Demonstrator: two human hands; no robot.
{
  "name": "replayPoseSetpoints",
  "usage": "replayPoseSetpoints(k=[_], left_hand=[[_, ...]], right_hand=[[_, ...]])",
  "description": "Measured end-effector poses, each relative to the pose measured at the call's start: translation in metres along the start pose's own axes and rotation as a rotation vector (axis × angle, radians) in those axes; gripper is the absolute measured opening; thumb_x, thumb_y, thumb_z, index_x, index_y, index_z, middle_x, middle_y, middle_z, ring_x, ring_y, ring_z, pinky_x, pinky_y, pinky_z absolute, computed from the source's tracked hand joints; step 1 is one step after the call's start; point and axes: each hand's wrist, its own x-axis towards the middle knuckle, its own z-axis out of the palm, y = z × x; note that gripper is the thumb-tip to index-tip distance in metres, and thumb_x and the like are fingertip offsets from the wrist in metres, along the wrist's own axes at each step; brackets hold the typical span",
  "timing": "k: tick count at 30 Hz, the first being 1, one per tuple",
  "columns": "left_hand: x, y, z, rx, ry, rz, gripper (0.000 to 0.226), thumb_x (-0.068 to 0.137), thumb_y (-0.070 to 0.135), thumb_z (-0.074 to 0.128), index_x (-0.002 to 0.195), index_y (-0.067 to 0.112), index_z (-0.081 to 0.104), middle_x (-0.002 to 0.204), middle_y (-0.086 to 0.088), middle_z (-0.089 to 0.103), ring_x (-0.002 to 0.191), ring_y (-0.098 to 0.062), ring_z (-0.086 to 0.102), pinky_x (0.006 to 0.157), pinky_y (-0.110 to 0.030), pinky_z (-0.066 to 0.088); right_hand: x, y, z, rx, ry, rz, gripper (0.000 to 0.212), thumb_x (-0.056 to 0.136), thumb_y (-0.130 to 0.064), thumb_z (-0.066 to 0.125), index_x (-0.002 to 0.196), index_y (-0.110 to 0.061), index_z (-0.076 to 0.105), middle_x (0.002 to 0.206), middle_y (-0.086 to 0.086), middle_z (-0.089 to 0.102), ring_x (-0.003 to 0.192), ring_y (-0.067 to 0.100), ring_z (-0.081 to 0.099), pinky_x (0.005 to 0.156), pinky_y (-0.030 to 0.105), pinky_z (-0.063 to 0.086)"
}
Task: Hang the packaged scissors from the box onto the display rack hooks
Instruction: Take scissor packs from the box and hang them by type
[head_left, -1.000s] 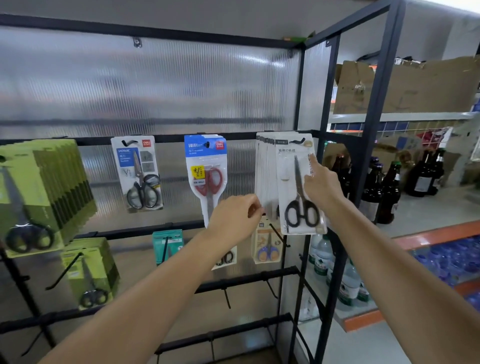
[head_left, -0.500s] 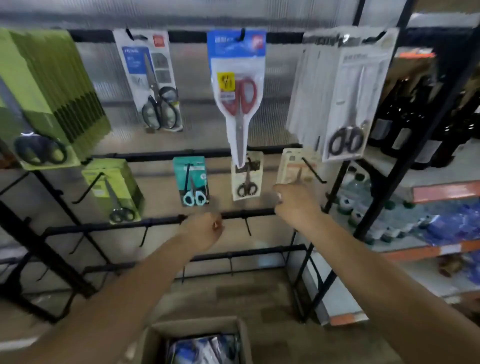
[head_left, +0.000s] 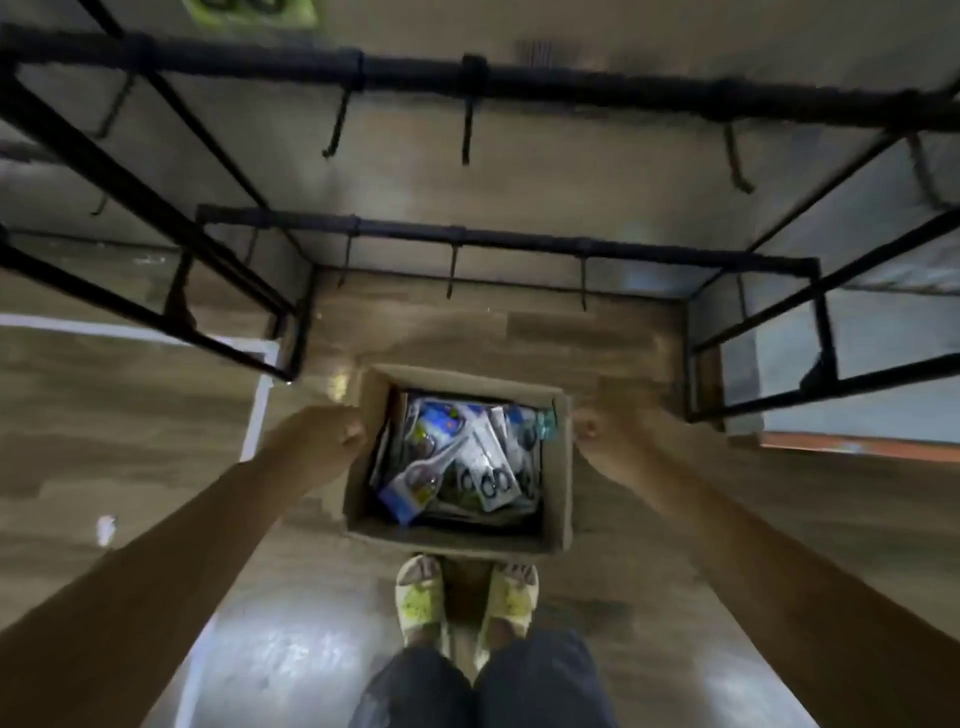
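1. Below, at 6 o'clock, two pale sandals (head_left: 465, 603) stand on the wood floor (head_left: 130, 415), toes touching the cardboard box (head_left: 558, 467).
2. The packaged scissors (head_left: 457, 457) lie jumbled inside the box.
3. The left hand (head_left: 322, 431), at 9 o'clock of the box, looks clenched and holds nothing; the right hand (head_left: 602, 431), at 3 o'clock, is blurred, so I cannot tell its state.
4. Farther, at 12 o'clock, bare hooks (head_left: 466, 130) hang from the black display rack (head_left: 519, 83).

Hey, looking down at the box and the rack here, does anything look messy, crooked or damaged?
Only the packaged scissors: they lie jumbled in the cardboard box, overlapping at mixed angles rather than stacked. The box itself looks intact, sitting on the floor below the rack's bare hooks. The picture is blurred, so fine damage cannot be judged.
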Motion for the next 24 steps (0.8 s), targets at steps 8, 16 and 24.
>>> replayPoseSetpoints(k=[8, 16, 24], left_hand=[[0.139, -0.093, 0.198, -0.041, -0.147, -0.076, 0.017, 0.092, 0.018, 0.053, 0.099, 0.008, 0.064, 0.104, -0.015, 0.066, 0.099, -0.031, 0.059, 0.081, -0.032, 0.044], [0.222, -0.125, 0.373, -0.103, -0.237, 0.079, 0.022, 0.094, 0.012, 0.05, 0.113, 0.018, 0.059, 0.114, -0.003, 0.058, 0.102, -0.017, 0.056, 0.085, -0.025, 0.044], [0.256, -0.141, 0.394, -0.041, -0.123, 0.138, 0.012, 0.09, 0.008, 0.053, 0.091, 0.005, 0.064, 0.099, -0.014, 0.06, 0.094, -0.026, 0.053, 0.08, -0.03, 0.037]], right_hand=[[0.167, 0.097, 0.191, 0.263, 0.01, 0.312, 0.013, 0.089, -0.009, 0.056, 0.096, -0.006, 0.066, 0.1, 0.013, 0.066, 0.096, 0.028, 0.061, 0.073, 0.024, 0.045], [0.309, 0.189, 0.31, 0.44, 0.136, 0.538, 0.025, 0.098, -0.01, 0.038, 0.083, -0.007, 0.058, 0.091, 0.018, 0.056, 0.081, 0.024, 0.05, 0.063, 0.025, 0.037], [0.332, 0.193, 0.326, 0.617, 0.143, 0.544, 0.033, 0.087, -0.024, 0.065, 0.107, 0.003, 0.066, 0.105, 0.018, 0.065, 0.094, 0.026, 0.058, 0.083, 0.034, 0.046]])
